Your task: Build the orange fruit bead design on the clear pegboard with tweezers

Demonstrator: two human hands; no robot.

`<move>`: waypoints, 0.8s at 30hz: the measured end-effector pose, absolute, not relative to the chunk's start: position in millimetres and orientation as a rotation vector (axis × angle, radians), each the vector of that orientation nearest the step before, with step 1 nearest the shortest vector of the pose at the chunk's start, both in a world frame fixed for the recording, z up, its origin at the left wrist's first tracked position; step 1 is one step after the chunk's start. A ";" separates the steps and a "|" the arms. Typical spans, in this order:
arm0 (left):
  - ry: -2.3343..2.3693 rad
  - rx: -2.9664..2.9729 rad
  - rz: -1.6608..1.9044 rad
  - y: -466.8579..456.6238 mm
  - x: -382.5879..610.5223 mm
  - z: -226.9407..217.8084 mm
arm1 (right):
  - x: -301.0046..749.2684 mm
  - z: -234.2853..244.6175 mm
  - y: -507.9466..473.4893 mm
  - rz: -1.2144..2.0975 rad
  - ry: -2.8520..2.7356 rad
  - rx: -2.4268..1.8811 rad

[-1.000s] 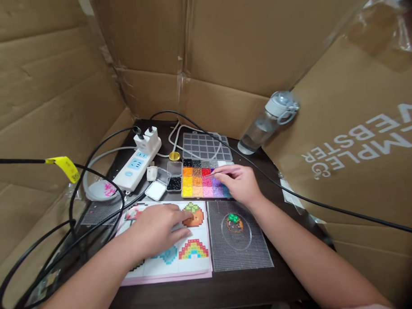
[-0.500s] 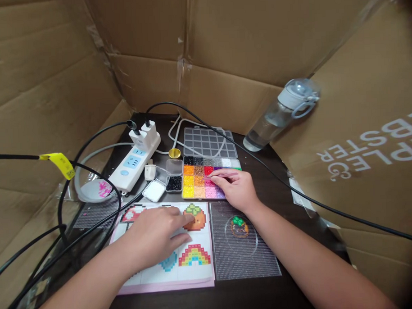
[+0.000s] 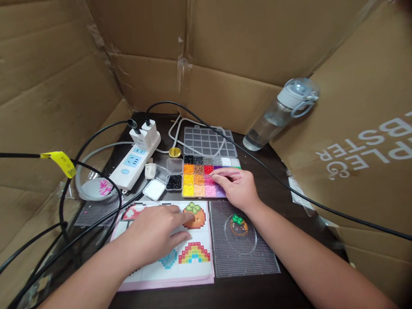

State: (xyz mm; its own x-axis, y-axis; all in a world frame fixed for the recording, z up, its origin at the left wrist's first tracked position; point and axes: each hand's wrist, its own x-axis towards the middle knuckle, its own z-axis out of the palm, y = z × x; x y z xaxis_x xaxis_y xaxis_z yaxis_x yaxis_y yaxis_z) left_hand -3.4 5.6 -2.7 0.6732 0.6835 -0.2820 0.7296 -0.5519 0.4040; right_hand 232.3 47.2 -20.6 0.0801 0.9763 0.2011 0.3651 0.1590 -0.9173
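My left hand point(image 3: 161, 230) lies on a pattern sheet point(image 3: 152, 276), fingers apart, the index fingertip on the printed orange persimmon-like picture point(image 3: 196, 219). My right hand point(image 3: 238, 186) is closed on slim pink tweezers point(image 3: 228, 173), held over the bead box point(image 3: 194, 178). Their tips point at the red and orange compartments; whether a bead is between them is too small to tell. Below my right wrist lies a clear pegboard point(image 3: 243, 263). On it stands a partly built bead figure point(image 3: 239, 225) with a green top and an orange outline.
Left of the bead box are a small case of black beads point(image 3: 174, 182) and a white case point(image 3: 154, 189). A power strip point(image 3: 132, 164) and looping black cables point(image 3: 62, 209) occupy the left. A water bottle point(image 3: 275, 118) stands at the back right, near cardboard walls point(image 3: 236, 45).
My right hand, with the tweezers, has shifted very slightly right over the bead box. My left hand stays in place on the sheet.
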 end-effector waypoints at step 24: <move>1.076 2.437 -0.083 3.3 -4.8 -3.3 | 257.9 -8.1 31.8 0.763 -1.411 -1.317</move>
State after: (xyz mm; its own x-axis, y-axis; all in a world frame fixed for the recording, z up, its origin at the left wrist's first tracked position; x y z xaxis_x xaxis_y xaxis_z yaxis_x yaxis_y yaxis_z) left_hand -4.8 3.3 -3.3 0.6902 0.6831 -0.2387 0.7115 -0.5808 0.3955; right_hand 257.9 31.8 -8.1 0.1139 0.9617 0.2494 0.3182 0.2025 -0.9261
